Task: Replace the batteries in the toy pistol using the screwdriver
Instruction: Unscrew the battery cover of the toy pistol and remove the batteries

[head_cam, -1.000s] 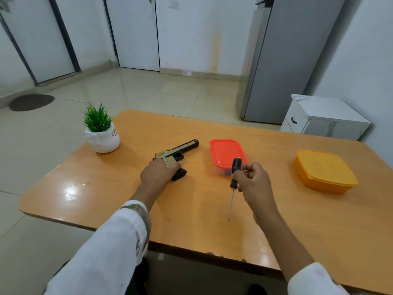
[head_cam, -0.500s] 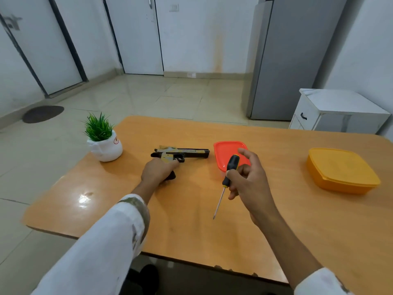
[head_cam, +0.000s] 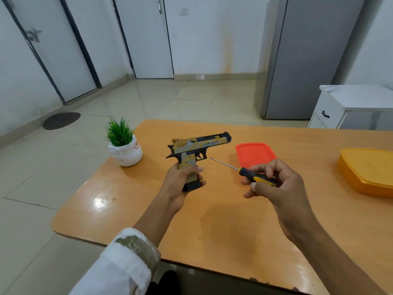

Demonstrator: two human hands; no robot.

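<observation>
Above the orange worktop [head_cam: 212, 220], the left hand [head_cam: 180, 186] grips the toy pistol [head_cam: 196, 149] by its handle; the right hand [head_cam: 278, 186] holds the screwdriver [head_cam: 246, 172], tip pointing left toward the pistol.

A glossy orange-brown wooden worktop [head_cam: 223, 220] carries a small green plant in a white ceramic pot [head_cam: 125, 149] at its far left corner. A red-lidded plastic container [head_cam: 254, 153] sits near the middle, with a yellow lidded plastic box [head_cam: 368, 170] well apart to its right. Beyond the worktop on the right stand a tall grey refrigerator [head_cam: 302, 60] and a white cabinet [head_cam: 348, 107]. A dark oval mat [head_cam: 61, 120] lies on the pale tiled floor [head_cam: 170, 99] at far left.
</observation>
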